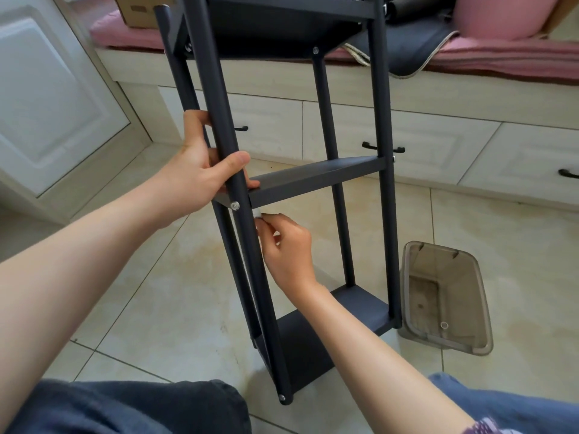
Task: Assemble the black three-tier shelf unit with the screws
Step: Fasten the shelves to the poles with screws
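Observation:
The black three-tier shelf unit (316, 180) stands on the tiled floor, leaning toward me, with its posts rising out of the top of the view. My left hand (200, 164) grips the near front post just above the middle shelf, thumb across the post. A silver screw head (234, 205) shows in that post at the shelf joint. My right hand (286, 249) is just below the middle shelf, behind the post, and pinches a small white piece (257, 213) against the joint. Another screw head (282, 397) sits at the post's foot.
A smoky clear plastic bin (448, 296) lies on the floor right of the unit with a small ring inside. Behind stands a window bench with drawers (438, 142), pink cushions and a cardboard box. A white cabinet door (47, 98) is at left. My knees fill the bottom edge.

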`<act>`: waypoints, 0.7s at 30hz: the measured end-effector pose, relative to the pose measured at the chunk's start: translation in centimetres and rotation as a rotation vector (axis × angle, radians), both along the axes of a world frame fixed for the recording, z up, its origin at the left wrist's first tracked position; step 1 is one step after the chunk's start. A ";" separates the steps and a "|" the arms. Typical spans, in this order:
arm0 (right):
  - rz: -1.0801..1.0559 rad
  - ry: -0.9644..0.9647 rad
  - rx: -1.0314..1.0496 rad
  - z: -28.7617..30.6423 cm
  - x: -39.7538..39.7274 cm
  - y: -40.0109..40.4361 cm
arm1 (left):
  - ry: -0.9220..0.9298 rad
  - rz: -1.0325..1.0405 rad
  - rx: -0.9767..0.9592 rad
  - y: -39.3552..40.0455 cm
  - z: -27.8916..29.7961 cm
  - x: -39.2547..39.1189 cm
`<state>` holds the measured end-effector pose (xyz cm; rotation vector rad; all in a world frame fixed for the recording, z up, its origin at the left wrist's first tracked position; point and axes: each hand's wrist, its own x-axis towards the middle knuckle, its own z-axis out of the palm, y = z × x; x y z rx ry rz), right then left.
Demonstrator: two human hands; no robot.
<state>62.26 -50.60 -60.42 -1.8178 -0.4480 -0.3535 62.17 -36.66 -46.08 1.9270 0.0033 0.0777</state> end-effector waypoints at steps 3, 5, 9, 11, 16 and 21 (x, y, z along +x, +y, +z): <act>0.022 0.163 -0.003 0.6 -1.1 -0.6 | 0.006 -0.010 -0.004 0.0 -0.1 0.0; 0.021 0.295 -0.002 1.2 -1.8 -0.8 | 0.007 -0.017 -0.004 -0.1 -0.1 -0.1; -0.050 0.532 -0.013 2.8 -3.2 -1.0 | 0.017 -0.012 0.004 -0.7 0.3 -0.5; -0.057 0.641 0.045 3.6 -4.1 -0.8 | 0.037 -0.007 0.017 -1.0 0.7 -0.9; -0.096 0.738 0.241 5.1 -5.9 0.2 | 0.044 -0.008 0.061 -1.5 1.7 -1.9; -0.213 0.711 0.488 5.9 -6.8 0.7 | -0.009 0.044 0.056 -3.1 2.5 -2.4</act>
